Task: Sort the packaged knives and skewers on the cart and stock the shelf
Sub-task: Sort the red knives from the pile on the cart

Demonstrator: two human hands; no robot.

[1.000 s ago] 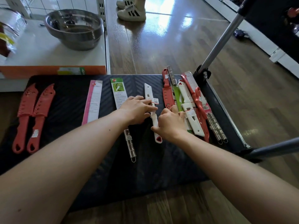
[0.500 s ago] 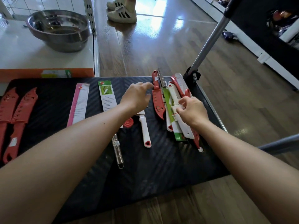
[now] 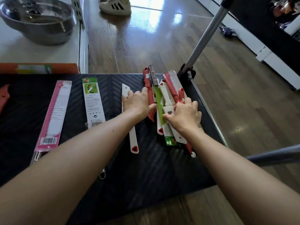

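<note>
- Sorting by kind: the pink pack [image 3: 52,113], green pack [image 3: 93,101] and white knife [image 3: 129,120] lie apart in a row on the cart [image 3: 113,184], toward 9 o'clock of the pile [image 3: 164,101].
- Left hand [image 3: 138,103] lies spread, fingers on the red knife [image 3: 150,96].
- Right hand [image 3: 184,116] pinches a white sheath [image 3: 168,109], probably to lift it clear.
</note>
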